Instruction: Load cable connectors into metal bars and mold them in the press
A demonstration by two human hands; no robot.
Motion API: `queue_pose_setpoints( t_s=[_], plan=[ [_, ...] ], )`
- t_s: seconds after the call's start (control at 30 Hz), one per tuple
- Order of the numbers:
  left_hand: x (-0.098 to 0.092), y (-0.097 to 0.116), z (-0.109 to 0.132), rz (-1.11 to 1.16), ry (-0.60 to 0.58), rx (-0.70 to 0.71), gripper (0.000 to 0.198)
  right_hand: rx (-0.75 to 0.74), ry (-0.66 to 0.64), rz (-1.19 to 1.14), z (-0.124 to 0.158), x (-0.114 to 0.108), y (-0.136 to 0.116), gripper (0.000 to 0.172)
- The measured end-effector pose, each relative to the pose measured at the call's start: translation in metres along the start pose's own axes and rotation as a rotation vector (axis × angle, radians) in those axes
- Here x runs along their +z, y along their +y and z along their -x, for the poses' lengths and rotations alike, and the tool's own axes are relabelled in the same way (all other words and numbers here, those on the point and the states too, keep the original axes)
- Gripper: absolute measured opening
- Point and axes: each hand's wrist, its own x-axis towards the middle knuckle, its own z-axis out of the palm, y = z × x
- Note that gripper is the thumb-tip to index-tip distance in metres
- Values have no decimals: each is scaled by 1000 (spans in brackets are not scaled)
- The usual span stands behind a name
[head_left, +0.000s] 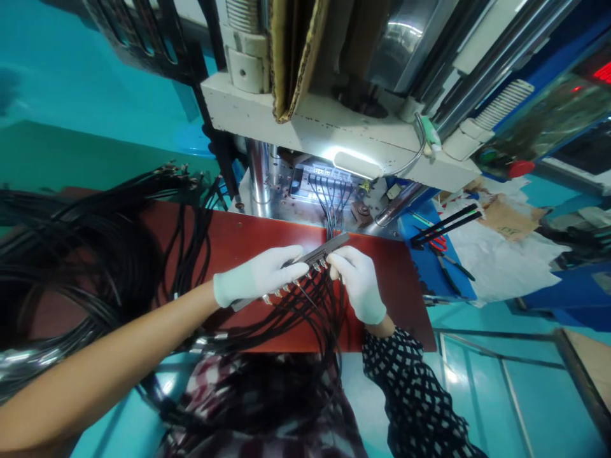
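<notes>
My left hand [258,277], in a white glove, grips a long dark metal bar fixture [319,254] that holds a row of black cables [305,305] with metal connector ends. My right hand [359,280], also in a white glove, is closed on the bar's right part, its fingers pinched at the connectors. Both hands hover over a red-brown board [229,238]. The cables hang down from the bar toward my lap.
A big bundle of black cables [81,254] lies at the left on the board. Behind stands a press machine [334,121] with a lit mould [324,181] holding several cables. Red-handled pliers [436,243] and black rods lie on a blue surface at the right, beside white plastic [496,254].
</notes>
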Motion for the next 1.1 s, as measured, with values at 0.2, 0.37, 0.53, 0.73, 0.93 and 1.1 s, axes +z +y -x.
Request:
queue_pose_setpoints(
  t_s=[0.2,0.37,0.53,0.73,0.93,1.1],
  plan=[
    [2,-3,1,111,9,-114,44,-173,99,265,6,-1,14,17],
    [3,-9,0,136,14,-128,45,-580,160,755,30,9,6,9],
    [5,-9,0,141,52,-117,41,-630,166,946,30,21,0,7],
    [7,1,3,210,45,-163,38,-653,194,949,24,26,5,11],
    [8,2,4,214,64,-100,38,-672,209,934,23,30,12,15],
    [6,2,6,237,50,-146,39,-664,156,923,27,23,9,7]
  ],
)
